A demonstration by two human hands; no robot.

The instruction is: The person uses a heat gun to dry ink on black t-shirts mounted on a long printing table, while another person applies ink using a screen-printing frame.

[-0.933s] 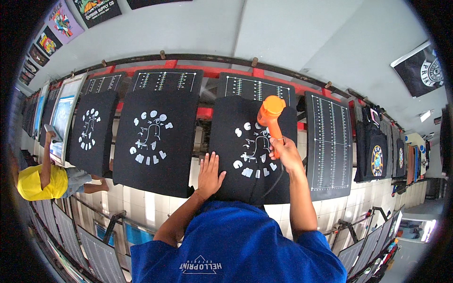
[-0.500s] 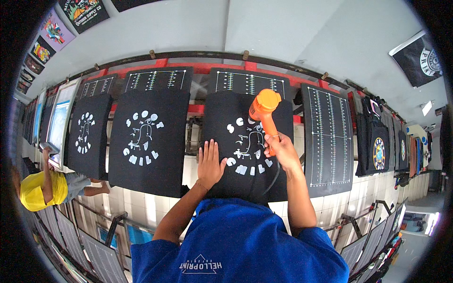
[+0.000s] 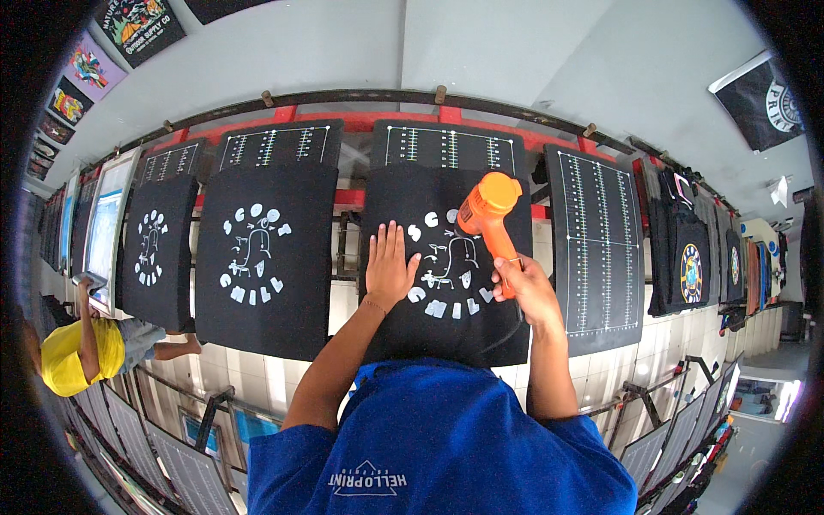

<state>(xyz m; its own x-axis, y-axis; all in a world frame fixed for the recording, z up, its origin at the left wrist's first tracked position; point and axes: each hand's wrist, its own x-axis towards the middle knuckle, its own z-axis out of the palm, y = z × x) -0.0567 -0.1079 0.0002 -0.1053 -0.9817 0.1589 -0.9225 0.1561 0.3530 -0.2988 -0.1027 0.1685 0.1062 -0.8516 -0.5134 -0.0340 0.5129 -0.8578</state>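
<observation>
Under my hands, a black T-shirt [image 3: 386, 330] lies stretched flat over a printing board, with a white print of a scooter drawing ringed by letters. My right hand [image 3: 530, 292] is wrapped round the handle of an orange heat gun [image 3: 495, 196], whose wide end hangs above the upper right of the print. A dark cord trails down from the handle. My left hand [image 3: 391, 268] rests flat on the shirt just left of the print, fingers stretched out and pointing away from me.
To the left, two more boards carry black shirts [image 3: 287, 184] with the same print. A bare marked board [image 3: 594, 257] stands at right, beyond it hanging dark shirts [image 3: 682, 257]. Red and black rails [image 3: 360, 120] run behind. A person in yellow [image 3: 83, 354] works at far left.
The heat gun and my right hand have shifted slightly right and nearer to me. My left hand has moved right and farther up the shirt, closer to the print.
</observation>
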